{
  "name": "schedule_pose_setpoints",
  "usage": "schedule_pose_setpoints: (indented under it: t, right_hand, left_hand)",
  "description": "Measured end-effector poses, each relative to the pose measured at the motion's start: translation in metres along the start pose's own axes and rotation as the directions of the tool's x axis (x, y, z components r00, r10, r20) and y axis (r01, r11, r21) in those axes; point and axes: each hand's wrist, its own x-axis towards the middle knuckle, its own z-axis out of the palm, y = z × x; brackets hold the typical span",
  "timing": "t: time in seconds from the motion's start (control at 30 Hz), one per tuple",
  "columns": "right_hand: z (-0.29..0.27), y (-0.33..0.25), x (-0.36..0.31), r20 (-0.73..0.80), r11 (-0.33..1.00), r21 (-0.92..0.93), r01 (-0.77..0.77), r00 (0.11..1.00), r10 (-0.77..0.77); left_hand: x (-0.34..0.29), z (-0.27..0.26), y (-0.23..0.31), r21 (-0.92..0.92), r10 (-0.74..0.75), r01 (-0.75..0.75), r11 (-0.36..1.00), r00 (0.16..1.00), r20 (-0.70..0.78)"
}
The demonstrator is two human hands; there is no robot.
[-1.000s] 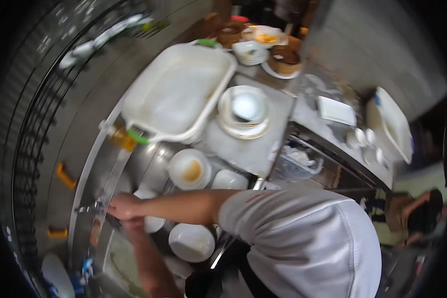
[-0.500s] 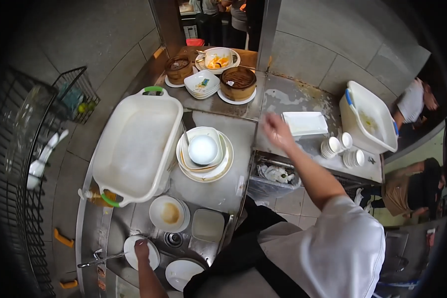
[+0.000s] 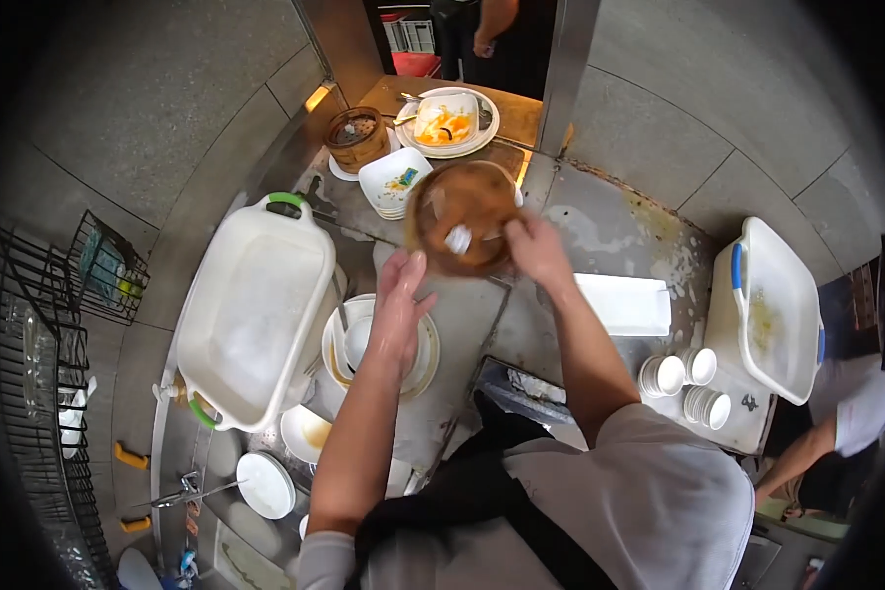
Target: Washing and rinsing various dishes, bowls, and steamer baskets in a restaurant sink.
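A round bamboo steamer (image 3: 462, 216), blurred by motion and tipped toward me, shows a brown inside with a crumpled white scrap. My right hand (image 3: 538, 254) grips its right rim. My left hand (image 3: 401, 295), fingers apart, is just below the steamer's left side; any contact there is hard to make out. Behind it are stacked white square dishes (image 3: 388, 187) with food scraps. A second bamboo steamer (image 3: 356, 141) stands at the back left. Dishes with orange leftovers (image 3: 447, 120) lie at the back. Beneath my left forearm, a stack of plates and bowls (image 3: 425, 359) is partly hidden.
A large white tub (image 3: 256, 305) with green handles stands left. White plates (image 3: 265, 485) lie in the sink area. On the right are a white rectangular dish (image 3: 624, 305), stacked white cups (image 3: 662, 376) and a white tub (image 3: 779, 315) with blue handles. Another person bends at the far right.
My left hand has left the plate at the sink and come up beside the steamer. My right hand has reached forward and taken the steamer, which is now lifted and tipped.
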Motion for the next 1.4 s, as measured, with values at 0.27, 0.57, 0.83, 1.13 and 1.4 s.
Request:
schedule_pose_setpoints:
  t: [0.27,0.57,0.83,1.13,1.4]
  right_hand:
    - [0.039,0.046,-0.089,0.379,0.0,0.925,-0.38,0.921,-0.09]
    - [0.004,0.115,-0.198,0.375,0.695,0.073,0.715,0.626,-0.684]
    - [0.02,0.056,-0.182,0.531,0.733,-0.617,0.287,0.839,0.119]
    - [0.034,0.052,0.094,0.076,0.429,-0.872,0.237,0.93,-0.359]
    - [0.052,0.019,-0.022,0.135,0.455,-0.795,0.4,0.849,-0.511]
  left_hand:
    - [-0.038,0.051,-0.006,0.619,0.156,-0.784,0.043,0.617,0.771]
    - [-0.174,-0.08,0.083,0.695,0.341,-0.617,0.371,0.786,0.516]
    - [-0.419,-0.339,0.037,0.968,0.494,0.22,0.118,0.833,-0.25]
    - [-0.474,-0.621,-0.15,0.399,0.198,0.896,0.193,0.363,-0.91]
    - [-0.51,-0.655,-0.158,0.171,0.207,0.981,-0.094,0.187,-0.96]
